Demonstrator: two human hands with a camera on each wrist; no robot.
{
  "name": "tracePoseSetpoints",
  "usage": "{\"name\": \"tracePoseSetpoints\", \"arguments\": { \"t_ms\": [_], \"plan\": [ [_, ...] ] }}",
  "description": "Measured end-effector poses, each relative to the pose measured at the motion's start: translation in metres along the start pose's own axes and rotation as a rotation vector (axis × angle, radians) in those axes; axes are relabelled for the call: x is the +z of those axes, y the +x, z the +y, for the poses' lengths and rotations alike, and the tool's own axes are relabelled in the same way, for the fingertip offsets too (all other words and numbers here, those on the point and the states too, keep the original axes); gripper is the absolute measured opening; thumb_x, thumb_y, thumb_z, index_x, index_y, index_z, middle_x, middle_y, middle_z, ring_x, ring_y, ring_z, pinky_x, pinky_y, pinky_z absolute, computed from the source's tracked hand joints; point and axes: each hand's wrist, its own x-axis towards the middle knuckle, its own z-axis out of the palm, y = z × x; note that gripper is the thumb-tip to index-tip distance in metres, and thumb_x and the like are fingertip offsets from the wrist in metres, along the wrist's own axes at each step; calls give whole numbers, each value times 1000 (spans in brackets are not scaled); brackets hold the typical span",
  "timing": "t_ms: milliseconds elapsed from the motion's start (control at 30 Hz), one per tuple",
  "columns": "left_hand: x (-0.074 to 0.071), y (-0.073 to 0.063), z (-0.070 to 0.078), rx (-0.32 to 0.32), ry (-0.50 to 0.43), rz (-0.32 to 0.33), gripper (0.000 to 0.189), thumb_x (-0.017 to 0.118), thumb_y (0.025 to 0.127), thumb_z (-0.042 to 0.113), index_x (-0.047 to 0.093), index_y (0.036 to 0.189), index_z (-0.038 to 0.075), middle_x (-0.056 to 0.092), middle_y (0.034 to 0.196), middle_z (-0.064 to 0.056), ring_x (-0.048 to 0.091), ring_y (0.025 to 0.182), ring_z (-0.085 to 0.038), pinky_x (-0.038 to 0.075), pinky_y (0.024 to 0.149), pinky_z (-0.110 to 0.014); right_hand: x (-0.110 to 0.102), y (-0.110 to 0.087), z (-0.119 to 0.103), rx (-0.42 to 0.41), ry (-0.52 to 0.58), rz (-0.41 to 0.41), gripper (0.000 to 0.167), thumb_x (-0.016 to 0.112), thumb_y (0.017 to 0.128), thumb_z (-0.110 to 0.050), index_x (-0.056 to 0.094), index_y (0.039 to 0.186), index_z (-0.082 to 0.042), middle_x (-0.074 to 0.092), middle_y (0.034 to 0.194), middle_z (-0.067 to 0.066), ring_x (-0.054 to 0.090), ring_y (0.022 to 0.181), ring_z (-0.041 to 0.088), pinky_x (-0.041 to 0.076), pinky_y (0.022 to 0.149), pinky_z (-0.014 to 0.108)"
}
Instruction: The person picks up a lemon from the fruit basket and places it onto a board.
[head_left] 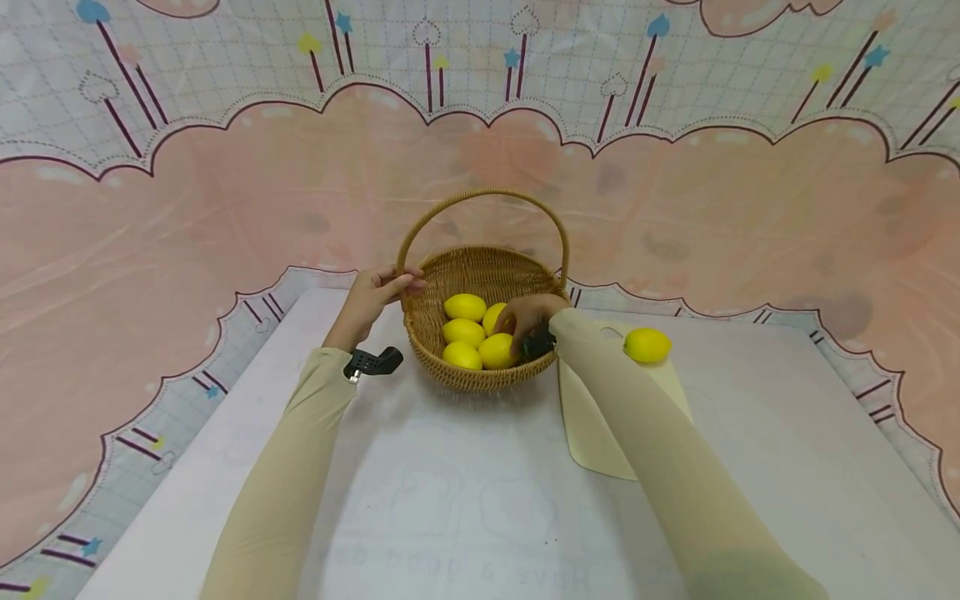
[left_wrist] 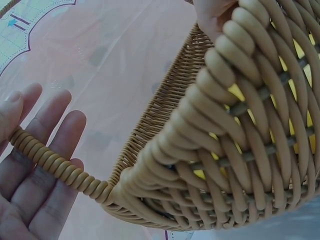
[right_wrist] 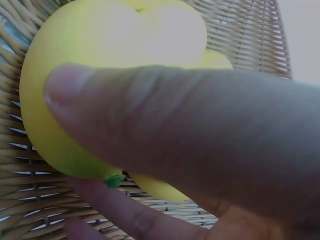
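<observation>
A brown wicker basket [head_left: 480, 382] with a tall arched handle [head_left: 483, 192] stands on the table, several yellow lemons [head_left: 465, 307] heaped inside. At its left side my left hand [head_left: 367, 302] holds the foot of the handle, with fingers behind the wrapped cane [left_wrist: 55, 162] and the thumb in front. My right hand [head_left: 528, 315] reaches in over the right rim. It grips a lemon [right_wrist: 37, 110] with a green stem end, thumb laid across one side and fingers under the other. In the head view, that hand partly hides the lemons at the right.
A cream cutting board [head_left: 600, 450] lies right of the basket, partly under my right sleeve. One lemon [head_left: 647, 345] rests on its far right part. The white table [head_left: 450, 467] backs onto a pink patterned cloth [head_left: 315, 217].
</observation>
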Motion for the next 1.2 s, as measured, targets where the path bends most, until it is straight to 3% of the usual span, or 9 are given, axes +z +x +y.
{"name": "tracePoseSetpoints", "arguments": {
  "t_ms": [133, 333, 467, 567, 800, 1067, 1200],
  "plan": [
    [0, 1, 0, -5, 2, 2, 38, 52, 97, 22, 56, 119, -9, 71, 89, 8, 65, 89, 0, 43, 104, -44, 0, 0, 1, 6, -9, 6, 56, 74, 82, -16, 53, 133, -11, 56, 132, 11, 53, 118, 22, 49, 93, 32],
    [0, 1, 0, -6, 1, 0, 38, 51, 98, 22, 56, 120, -9, 70, 89, 10, 65, 89, 0, 43, 105, -44, -1, 1, 0, -39, -1, 19, 50, 74, 81, -11, 57, 129, -10, 56, 131, 10, 51, 97, 14, 47, 75, 22],
    [0, 1, 0, -3, -3, 3, 38, 51, 97, 22, 56, 119, -9, 72, 93, 1, 65, 89, -1, 42, 105, -44, 0, 0, -2, -97, 31, 45, 48, 73, 80, -6, 60, 125, -10, 51, 137, 8, 51, 112, 18, 50, 85, 26],
    [0, 2, 0, -2, -6, 3, 38, 52, 97, 22, 56, 119, -9, 72, 96, -2, 65, 90, -2, 43, 105, -44, 0, 0, -2, -145, 82, 49, 45, 72, 80, -2, 61, 124, -8, 48, 141, 9, 42, 131, 25, 50, 95, 33],
    [1, 2, 0, -4, -14, 6, 38, 52, 97, 22, 56, 118, -9, 70, 87, 11, 65, 89, -1, 42, 105, -44, 1, 4, -1, -167, 216, 9, 43, 68, 82, 3, 59, 124, -1, 54, 135, 16, 51, 126, 28, 54, 89, 32],
    [2, 2, 1, -6, 1, 1, 40, 51, 98, 22, 54, 120, -11, 69, 85, 15, 65, 90, 0, 42, 105, -44, 1, 5, -1, -175, 40, 37, 49, 72, 81, -4, 57, 127, -2, 52, 136, 15, 51, 126, 28, 47, 101, 34],
    [3, 1, 1, -6, 2, 4, 39, 51, 98, 21, 54, 120, -11, 68, 84, 17, 65, 89, 0, 43, 105, -44, 2, 3, -3, -145, 50, 37, 47, 73, 80, -5, 58, 125, -5, 53, 136, 16, 50, 127, 28, 48, 100, 36]
  ]
}}
